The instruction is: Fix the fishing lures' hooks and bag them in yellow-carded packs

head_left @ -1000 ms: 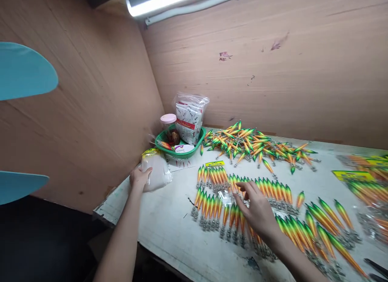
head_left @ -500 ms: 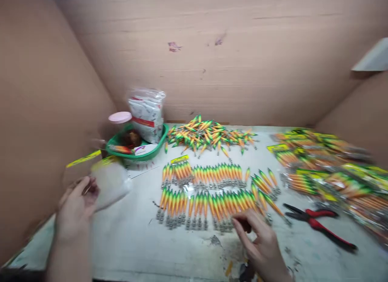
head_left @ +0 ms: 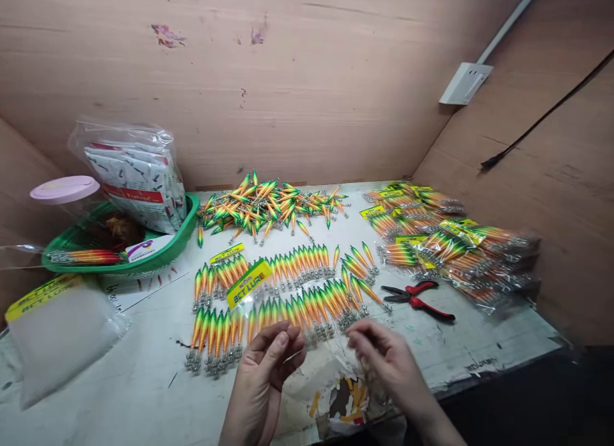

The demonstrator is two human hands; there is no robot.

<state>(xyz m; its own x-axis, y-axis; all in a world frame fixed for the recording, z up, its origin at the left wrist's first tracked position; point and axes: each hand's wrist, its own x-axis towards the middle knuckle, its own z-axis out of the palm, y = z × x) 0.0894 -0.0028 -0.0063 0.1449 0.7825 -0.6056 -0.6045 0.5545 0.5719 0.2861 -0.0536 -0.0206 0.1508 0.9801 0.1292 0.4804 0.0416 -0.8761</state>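
In the middle foreground my left hand (head_left: pixel 271 366) is closed, thumb against curled fingers, on a clear plastic bag whose yellow-green header (head_left: pixel 249 285) reads BCT LURE. The bag's clear part is hard to make out against the lures behind it. My right hand (head_left: pixel 386 359) is at its right, fingertips pinched together; whatever they hold, if anything, cannot be made out. Beyond both hands lie rows of orange-and-green fishing lures (head_left: pixel 307 308) with metal hooks toward me. A bagged set of lures (head_left: pixel 231 271) lies among the back row.
A loose lure pile (head_left: pixel 268 206) lies at the back. Red-handled pliers (head_left: pixel 417 299) and packed lure bags (head_left: pixel 460 247) are on the right. At left stand a green basket (head_left: pixel 192 219) and a stack of header bags (head_left: pixel 62 343). A wall socket (head_left: pixel 465 83) is above right.
My left hand has come from the bag stack at far left to the middle, bringing a header bag. My right hand stays near the front row, now close to the left. The view has turned right.
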